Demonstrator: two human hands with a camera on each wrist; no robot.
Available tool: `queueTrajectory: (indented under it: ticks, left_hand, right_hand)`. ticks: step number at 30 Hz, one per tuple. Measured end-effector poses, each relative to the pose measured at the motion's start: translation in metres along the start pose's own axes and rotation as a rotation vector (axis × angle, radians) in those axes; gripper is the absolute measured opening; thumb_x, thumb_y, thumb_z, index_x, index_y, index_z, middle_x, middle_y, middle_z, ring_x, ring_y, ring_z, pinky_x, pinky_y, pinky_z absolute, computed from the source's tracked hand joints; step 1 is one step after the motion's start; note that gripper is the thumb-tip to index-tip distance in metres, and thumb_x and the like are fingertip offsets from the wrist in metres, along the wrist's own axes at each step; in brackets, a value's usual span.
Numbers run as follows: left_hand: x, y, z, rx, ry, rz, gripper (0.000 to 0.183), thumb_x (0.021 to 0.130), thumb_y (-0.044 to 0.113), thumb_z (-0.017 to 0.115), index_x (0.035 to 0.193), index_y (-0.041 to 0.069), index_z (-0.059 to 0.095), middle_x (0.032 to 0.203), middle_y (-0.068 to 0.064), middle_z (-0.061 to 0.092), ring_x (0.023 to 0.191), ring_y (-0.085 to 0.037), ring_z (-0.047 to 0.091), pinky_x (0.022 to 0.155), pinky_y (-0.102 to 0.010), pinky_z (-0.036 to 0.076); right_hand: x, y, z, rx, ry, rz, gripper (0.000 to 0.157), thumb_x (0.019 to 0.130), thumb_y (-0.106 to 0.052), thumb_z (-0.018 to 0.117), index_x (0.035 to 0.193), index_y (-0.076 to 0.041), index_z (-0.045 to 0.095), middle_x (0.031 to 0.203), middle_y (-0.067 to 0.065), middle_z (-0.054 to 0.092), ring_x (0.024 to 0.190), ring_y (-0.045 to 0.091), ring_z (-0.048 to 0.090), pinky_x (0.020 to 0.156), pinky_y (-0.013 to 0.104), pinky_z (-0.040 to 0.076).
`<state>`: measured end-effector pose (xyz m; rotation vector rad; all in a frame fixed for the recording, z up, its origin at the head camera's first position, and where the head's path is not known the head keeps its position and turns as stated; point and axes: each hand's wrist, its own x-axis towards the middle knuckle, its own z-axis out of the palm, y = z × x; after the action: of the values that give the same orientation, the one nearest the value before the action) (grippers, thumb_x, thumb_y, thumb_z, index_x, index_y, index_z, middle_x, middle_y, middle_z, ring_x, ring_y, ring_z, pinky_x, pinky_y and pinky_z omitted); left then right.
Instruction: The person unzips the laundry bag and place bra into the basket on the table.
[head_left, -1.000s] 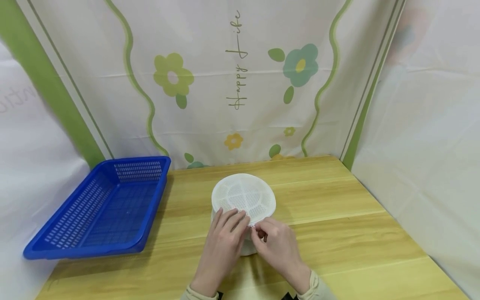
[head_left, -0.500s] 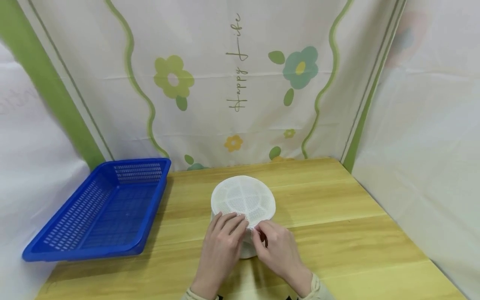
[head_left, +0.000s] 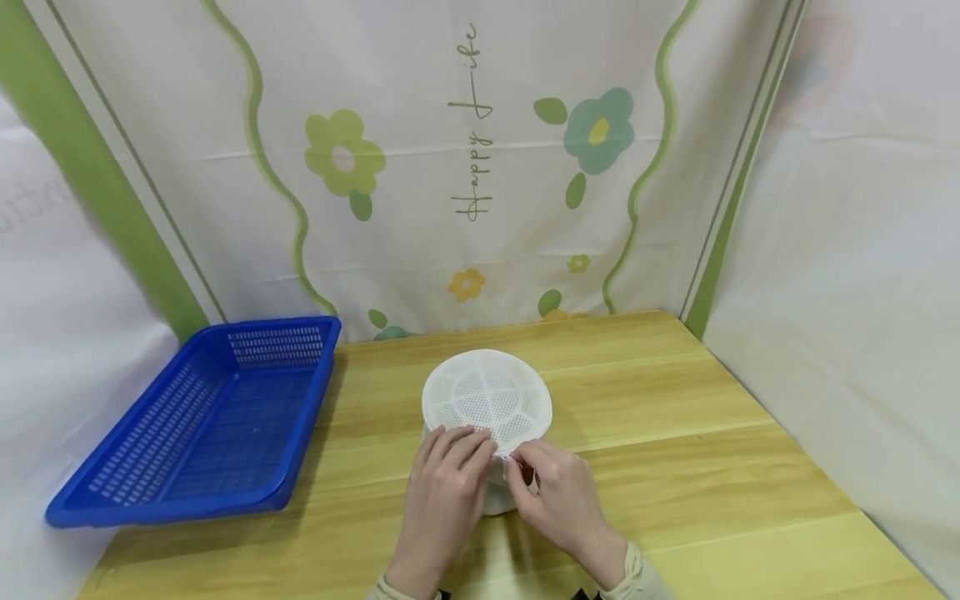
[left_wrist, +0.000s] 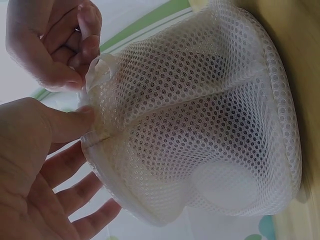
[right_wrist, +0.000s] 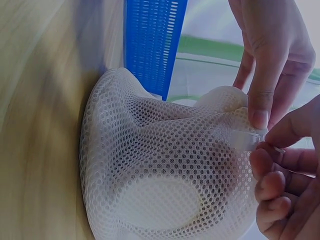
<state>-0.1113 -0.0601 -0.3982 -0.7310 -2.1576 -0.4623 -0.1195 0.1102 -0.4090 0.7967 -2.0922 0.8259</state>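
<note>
A round white mesh laundry bag (head_left: 487, 392) stands upright on the wooden table, its flat top facing up. The fingers of my left hand (head_left: 444, 492) lie over the front of the top rim. Below the rim the left thumb (left_wrist: 72, 124) presses the bag's side, so the edge is pinched between them. Just to the right, my right hand (head_left: 558, 500) pinches a small white zipper pull (right_wrist: 278, 149) at the rim with thumb and forefinger. Close to those fingertips a whitish strip (right_wrist: 245, 140) sits on the rim. Through the mesh the inside looks dark.
A blue plastic basket (head_left: 281, 467) with slotted walls stands at the left of the table (head_left: 675, 500). Behind the table hangs a white curtain (head_left: 420, 233) with printed flowers, and white sheets close off both sides.
The left fingertips have drawn back slightly toward the rim's front edge. The right hand has shifted very slightly to the right along the rim. Bag and basket stay in place.
</note>
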Motion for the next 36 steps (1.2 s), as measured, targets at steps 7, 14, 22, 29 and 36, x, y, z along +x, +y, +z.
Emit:
queueTrajectory:
  ticks: [7, 14, 22, 29, 36]
  left_hand:
    - [-0.0010, 0.0011, -0.0003, -0.010, 0.005, -0.012, 0.018, 0.079, 0.003, 0.078, 0.097, 0.006, 0.075, 0.107, -0.007, 0.072, 0.104, -0.028, 0.063, 0.095, -0.056, 0.046]
    - [-0.0016, -0.0004, -0.0007, -0.004, -0.008, -0.023, 0.011, 0.088, 0.009, 0.070, 0.096, 0.007, 0.076, 0.106, -0.006, 0.072, 0.104, -0.027, 0.063, 0.097, -0.054, 0.045]
    - [-0.0016, -0.0012, -0.0021, -0.009, -0.011, -0.025, 0.014, 0.092, 0.013, 0.063, 0.096, 0.007, 0.076, 0.106, -0.006, 0.072, 0.104, -0.026, 0.063, 0.097, -0.050, 0.046]
    - [-0.0018, -0.0021, -0.0012, -0.015, 0.017, -0.012, 0.011, 0.088, 0.012, 0.068, 0.095, 0.007, 0.075, 0.105, -0.006, 0.072, 0.102, -0.027, 0.064, 0.095, -0.050, 0.047]
    - [-0.0018, -0.0007, -0.0037, -0.020, -0.032, -0.037, 0.013, 0.091, 0.014, 0.067, 0.098, 0.007, 0.075, 0.108, -0.006, 0.071, 0.105, -0.026, 0.063, 0.099, -0.049, 0.045]
  right_hand:
    - [-0.0015, 0.0007, 0.0014, 0.014, 0.015, -0.019, 0.014, 0.081, -0.007, 0.064, 0.073, -0.018, 0.060, 0.064, -0.012, 0.049, 0.054, -0.003, 0.039, 0.046, 0.008, 0.030]
    - [-0.0019, 0.0010, 0.0019, 0.023, 0.014, -0.006, 0.010, 0.083, -0.006, 0.067, 0.077, -0.014, 0.066, 0.068, -0.013, 0.053, 0.054, -0.002, 0.044, 0.046, 0.008, 0.034]
    - [-0.0013, 0.0006, 0.0018, 0.032, 0.013, -0.005, 0.009, 0.083, -0.006, 0.067, 0.078, -0.013, 0.067, 0.067, -0.011, 0.053, 0.052, 0.002, 0.047, 0.046, 0.008, 0.035]
    - [-0.0028, 0.0025, 0.0004, 0.040, 0.019, 0.006, 0.008, 0.082, -0.005, 0.066, 0.078, -0.012, 0.068, 0.067, -0.011, 0.055, 0.051, 0.002, 0.047, 0.046, 0.009, 0.037]
    - [-0.0028, 0.0037, -0.0001, 0.045, 0.017, 0.007, 0.008, 0.082, -0.004, 0.066, 0.079, -0.012, 0.068, 0.067, -0.012, 0.055, 0.051, 0.004, 0.049, 0.047, 0.008, 0.037]
